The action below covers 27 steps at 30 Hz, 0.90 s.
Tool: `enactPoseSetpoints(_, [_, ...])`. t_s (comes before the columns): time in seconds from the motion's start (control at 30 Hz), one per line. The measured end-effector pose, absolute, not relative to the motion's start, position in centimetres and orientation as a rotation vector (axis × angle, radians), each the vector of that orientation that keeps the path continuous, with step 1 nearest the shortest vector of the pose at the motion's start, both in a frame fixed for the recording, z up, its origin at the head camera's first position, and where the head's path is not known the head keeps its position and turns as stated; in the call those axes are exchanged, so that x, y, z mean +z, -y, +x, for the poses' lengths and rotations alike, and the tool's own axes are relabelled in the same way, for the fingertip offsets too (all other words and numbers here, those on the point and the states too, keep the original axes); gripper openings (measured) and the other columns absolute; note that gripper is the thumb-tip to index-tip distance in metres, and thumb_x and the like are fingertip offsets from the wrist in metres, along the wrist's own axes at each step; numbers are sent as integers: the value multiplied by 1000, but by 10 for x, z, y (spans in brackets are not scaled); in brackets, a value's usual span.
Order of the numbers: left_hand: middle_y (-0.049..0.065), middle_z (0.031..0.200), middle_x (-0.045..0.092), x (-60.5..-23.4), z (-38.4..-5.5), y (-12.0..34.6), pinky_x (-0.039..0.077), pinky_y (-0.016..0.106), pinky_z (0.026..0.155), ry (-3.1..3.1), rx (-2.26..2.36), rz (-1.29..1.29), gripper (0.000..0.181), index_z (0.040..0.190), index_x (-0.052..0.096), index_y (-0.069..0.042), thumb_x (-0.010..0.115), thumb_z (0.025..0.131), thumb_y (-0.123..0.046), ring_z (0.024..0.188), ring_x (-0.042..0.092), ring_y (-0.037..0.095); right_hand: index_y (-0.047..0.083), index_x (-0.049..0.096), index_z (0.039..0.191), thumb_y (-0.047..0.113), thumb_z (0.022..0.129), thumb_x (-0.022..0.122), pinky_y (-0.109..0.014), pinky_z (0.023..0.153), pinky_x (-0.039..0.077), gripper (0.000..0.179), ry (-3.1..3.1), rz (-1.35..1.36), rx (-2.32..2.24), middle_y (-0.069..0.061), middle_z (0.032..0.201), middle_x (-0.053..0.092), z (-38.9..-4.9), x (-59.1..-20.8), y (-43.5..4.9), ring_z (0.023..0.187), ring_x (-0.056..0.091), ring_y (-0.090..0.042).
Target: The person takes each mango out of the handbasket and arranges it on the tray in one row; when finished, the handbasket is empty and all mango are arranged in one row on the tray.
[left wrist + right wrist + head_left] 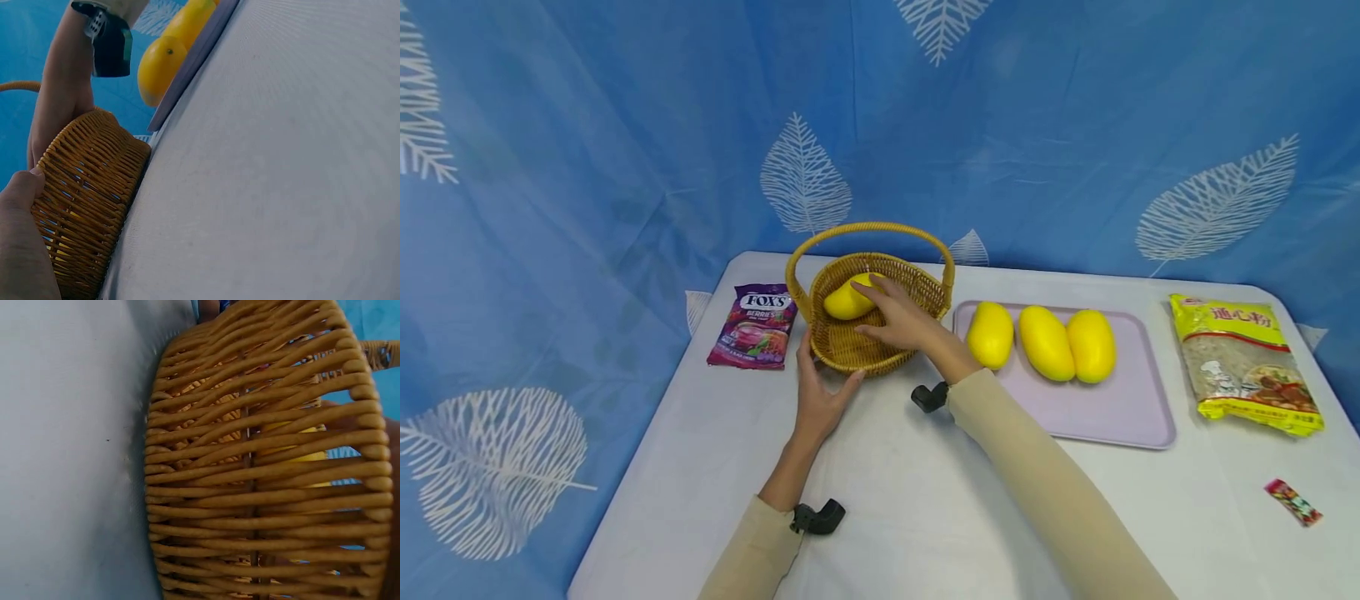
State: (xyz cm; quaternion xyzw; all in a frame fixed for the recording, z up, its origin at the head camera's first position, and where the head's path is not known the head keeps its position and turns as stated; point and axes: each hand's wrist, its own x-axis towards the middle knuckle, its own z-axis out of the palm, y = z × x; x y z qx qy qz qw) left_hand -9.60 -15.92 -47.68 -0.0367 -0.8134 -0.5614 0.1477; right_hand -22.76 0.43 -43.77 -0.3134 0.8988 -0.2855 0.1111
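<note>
A wicker basket (865, 360) with an arched handle stands near the table's back edge. My left hand (820, 396) holds it at the near left, fingers along the side and thumb against the front wall; the left wrist view shows that thumb (25, 187) at the rim. Inside the basket lies a yellow mango (844, 302). My right hand (898, 317) reaches over the rim, its extended fingers touching the mango's top right and its thumb apart from it. Basket weave hides most of the right hand in the right wrist view.
Three more mangoes (1047, 343) lie on a pale purple tray (1105, 417) right of the basket. A purple candy bag (754, 327) lies to its left. At the far right are a yellow pasta bag (1247, 367) and a small red packet (1293, 502). A blue curtain hangs behind.
</note>
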Motion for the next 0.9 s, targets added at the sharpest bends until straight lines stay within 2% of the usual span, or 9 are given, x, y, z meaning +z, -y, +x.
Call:
enactPoseSetpoints(0.1, [31, 155, 19, -476, -96, 158, 26, 60, 113, 2345, -1617, -105, 97, 154, 6, 4, 74, 87, -13, 141, 26, 47, 27, 28, 155, 42, 93, 64, -54, 115, 31, 74, -2621, -907, -805, -12, 163, 15, -231, -438, -1, 150, 17, -35])
enactPoseSetpoints(0.33, [30, 155, 18, -476, -97, 158, 24, 59, 115, 2350, -1621, -103, 97, 154, 6, 2, 74, 87, -14, 142, 25, 45, 23, 42, 149, 41, 89, 70, -49, 115, 32, 69, -2586, -970, -787, -8, 163, 13, -235, -441, 2, 149, 21, -33])
enactPoseSetpoints(0.57, [32, 154, 20, -475, -97, 157, 24, 61, 114, 2355, -1600, -108, 97, 153, 7, 5, 75, 86, -12, 141, 26, 47, 20, 53, 139, 39, 86, 75, -47, 114, 35, 61, -2524, -1015, -835, -3, 162, 21, -237, -446, 4, 147, 28, -30])
enactPoseSetpoints(0.7, [31, 155, 19, -475, -96, 158, 24, 62, 113, 2361, -1613, -99, 96, 153, 6, 6, 74, 85, -8, 141, 25, 47, 19, 56, 134, 38, 84, 77, -44, 112, 38, 57, -2523, -1035, -846, -3, 158, 27, -237, -447, 6, 140, 39, -28])
enactPoseSetpoints(0.9, [33, 153, 20, -476, -96, 159, 27, 62, 112, 2357, -1609, -102, 96, 153, 7, 5, 74, 87, -14, 140, 27, 49, 19, 59, 126, 39, 81, 79, -43, 110, 41, 53, -2547, -1033, -886, -2, 154, 33, -234, -449, 7, 134, 46, -28])
